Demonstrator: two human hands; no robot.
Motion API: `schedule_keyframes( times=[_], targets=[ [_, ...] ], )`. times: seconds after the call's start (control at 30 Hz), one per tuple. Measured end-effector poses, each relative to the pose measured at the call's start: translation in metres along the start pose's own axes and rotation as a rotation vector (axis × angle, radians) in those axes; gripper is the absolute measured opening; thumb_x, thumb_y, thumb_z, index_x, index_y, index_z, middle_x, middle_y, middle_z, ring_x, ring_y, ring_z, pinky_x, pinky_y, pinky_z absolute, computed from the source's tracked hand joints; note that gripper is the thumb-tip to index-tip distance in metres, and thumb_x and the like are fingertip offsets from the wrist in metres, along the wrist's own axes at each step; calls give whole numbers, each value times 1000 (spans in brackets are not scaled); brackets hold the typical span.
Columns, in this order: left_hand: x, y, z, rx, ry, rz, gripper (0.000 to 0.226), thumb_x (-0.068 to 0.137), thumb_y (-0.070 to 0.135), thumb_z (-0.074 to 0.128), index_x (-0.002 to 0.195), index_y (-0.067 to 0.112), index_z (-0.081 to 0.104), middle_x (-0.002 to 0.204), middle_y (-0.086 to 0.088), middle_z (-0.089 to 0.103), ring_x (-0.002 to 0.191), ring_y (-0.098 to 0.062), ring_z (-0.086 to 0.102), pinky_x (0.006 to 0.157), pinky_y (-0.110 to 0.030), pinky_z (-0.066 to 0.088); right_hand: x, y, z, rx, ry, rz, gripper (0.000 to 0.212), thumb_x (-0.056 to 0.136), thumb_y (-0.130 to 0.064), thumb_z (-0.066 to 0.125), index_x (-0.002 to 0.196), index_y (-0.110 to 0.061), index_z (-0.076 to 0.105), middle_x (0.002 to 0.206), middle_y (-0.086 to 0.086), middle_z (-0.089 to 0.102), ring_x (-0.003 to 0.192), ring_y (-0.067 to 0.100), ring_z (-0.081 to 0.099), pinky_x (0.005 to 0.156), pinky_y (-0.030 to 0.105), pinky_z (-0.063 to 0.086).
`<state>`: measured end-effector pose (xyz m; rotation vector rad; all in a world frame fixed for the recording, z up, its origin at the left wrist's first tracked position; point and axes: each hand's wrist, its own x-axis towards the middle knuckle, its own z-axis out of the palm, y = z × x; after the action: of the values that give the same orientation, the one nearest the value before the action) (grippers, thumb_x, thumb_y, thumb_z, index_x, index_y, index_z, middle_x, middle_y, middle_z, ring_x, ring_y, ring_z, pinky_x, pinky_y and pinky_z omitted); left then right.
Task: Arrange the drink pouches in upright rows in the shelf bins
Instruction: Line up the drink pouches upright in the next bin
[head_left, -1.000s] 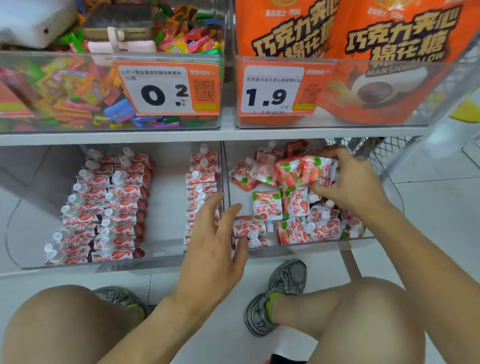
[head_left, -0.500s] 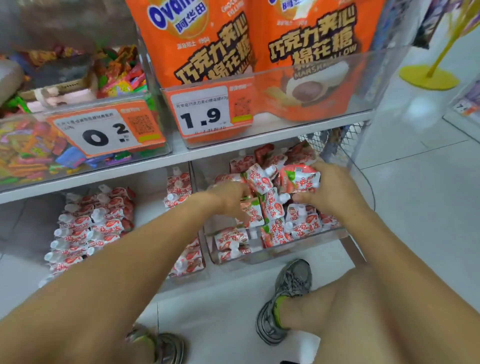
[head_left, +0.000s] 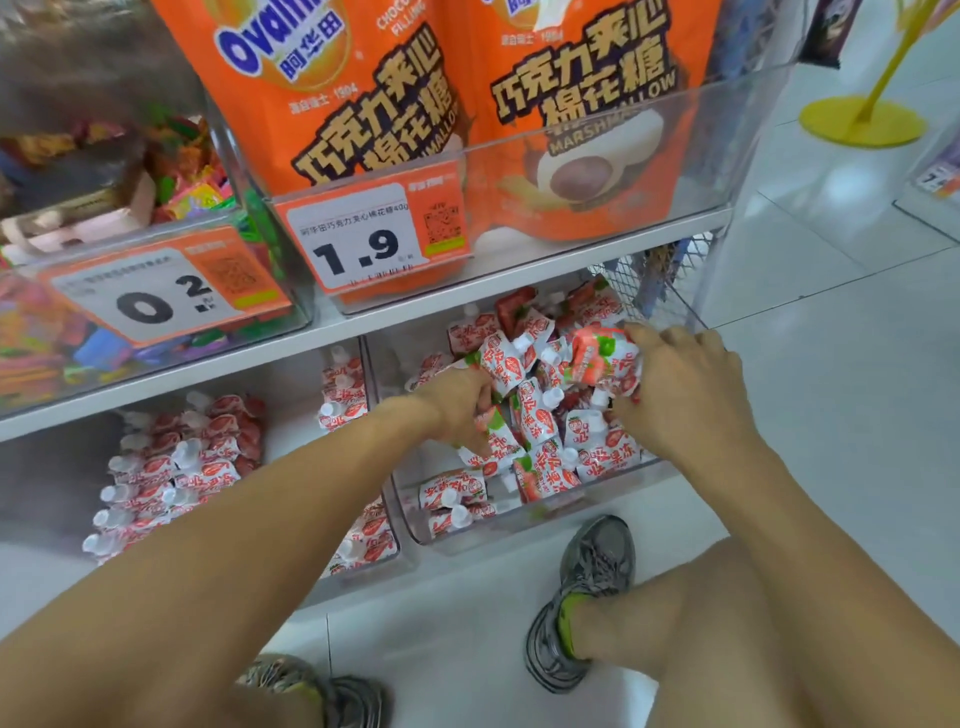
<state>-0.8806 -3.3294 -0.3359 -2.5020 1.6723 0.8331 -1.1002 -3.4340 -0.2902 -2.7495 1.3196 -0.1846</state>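
Both hands in right-hand bin, on the loose heap of drink pouches. Right hand, at 3 o'clock of heap, fingers curled round a bunch of pouches, spouts pointing roughly 9 o'clock. Left hand, at 9 o'clock, fingers curled down among pouches; probably pinching one, fingertips hidden. Heap lies every way, no common long axis. Neat rows stand in left bin.
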Motion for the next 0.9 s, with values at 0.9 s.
schedule_keyframes(
  times=[0.9],
  targets=[
    [-177, 6, 112, -444, 802, -117, 99, 77, 47, 74, 154, 28, 15, 152, 17, 23, 140, 4, 16, 110, -23, 28, 38, -128, 65, 181, -773, -623, 42, 94, -54, 54, 130, -34, 53, 130, -1, 60, 110, 20, 58, 94, 38, 49]
  ],
)
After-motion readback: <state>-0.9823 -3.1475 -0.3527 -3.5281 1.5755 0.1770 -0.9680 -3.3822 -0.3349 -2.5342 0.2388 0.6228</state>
